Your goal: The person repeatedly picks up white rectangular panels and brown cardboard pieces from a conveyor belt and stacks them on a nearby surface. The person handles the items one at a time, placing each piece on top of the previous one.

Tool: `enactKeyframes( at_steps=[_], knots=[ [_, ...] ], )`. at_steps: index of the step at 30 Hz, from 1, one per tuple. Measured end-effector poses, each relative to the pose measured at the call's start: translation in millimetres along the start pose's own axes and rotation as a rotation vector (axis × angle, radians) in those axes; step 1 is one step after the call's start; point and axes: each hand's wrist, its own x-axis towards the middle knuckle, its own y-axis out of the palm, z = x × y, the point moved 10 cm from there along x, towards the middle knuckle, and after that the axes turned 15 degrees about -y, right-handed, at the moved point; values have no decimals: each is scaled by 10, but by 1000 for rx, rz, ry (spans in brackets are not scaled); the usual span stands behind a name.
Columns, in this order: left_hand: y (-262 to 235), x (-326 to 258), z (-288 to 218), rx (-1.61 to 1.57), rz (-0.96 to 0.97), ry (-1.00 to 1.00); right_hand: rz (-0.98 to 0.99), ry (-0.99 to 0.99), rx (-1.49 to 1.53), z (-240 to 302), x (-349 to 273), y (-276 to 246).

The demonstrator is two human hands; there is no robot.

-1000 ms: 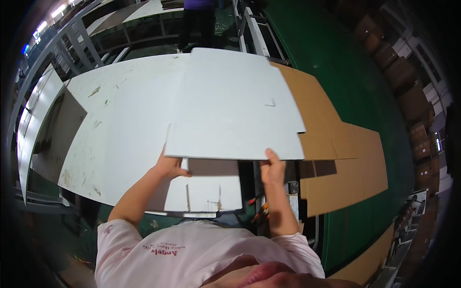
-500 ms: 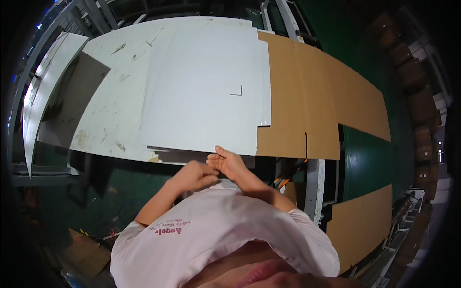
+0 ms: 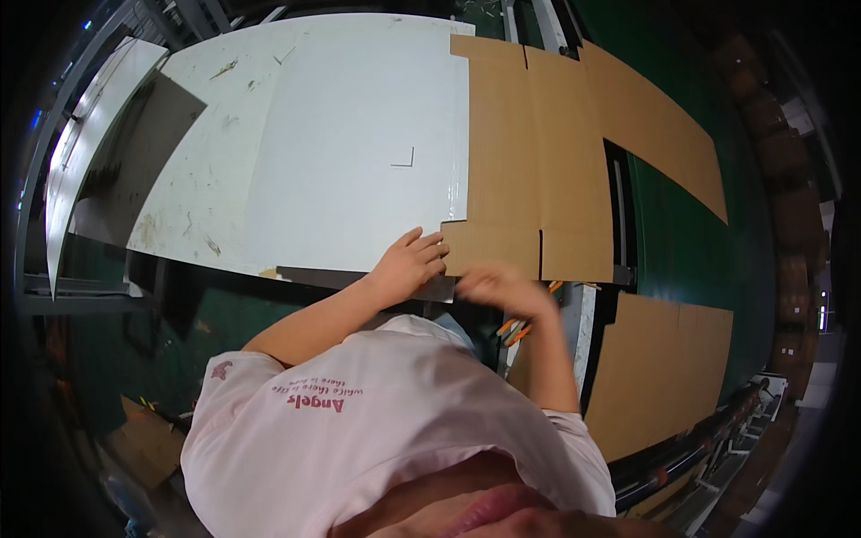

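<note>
Holding two hands (image 3: 408, 267) near one white sheet's (image 3: 359, 143) corner.

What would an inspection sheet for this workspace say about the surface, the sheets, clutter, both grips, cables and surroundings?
Surface: white tabletop, stained and scuffed at its left.
Job's things: white sheet with an L-shaped mark; slotted brown cardboard adjoins its right edge.
Clutter: orange-handled item below the cardboard's near edge, type unclear; brown scrap at lower left.
Grips: left grip, a bare hand, fingers spread where sheet and cardboard meet; right grip, blurred, by the cardboard's near edge, contact unclear.
Cables: nothing seen clearly.
Surroundings: green floor; another cardboard sheet at lower right.
</note>
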Motion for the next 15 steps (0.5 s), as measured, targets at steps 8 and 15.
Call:
enactKeyframes(
  at_steps=[8, 15],
  knots=[
    [-22, 99, -96, -1, -47, -4, -862, -28, -764, 587, -694, -3517],
    [22, 42, 16, -112, -174, -41, -488, -485, -1285, 2062, 680, -1241]
  ],
)
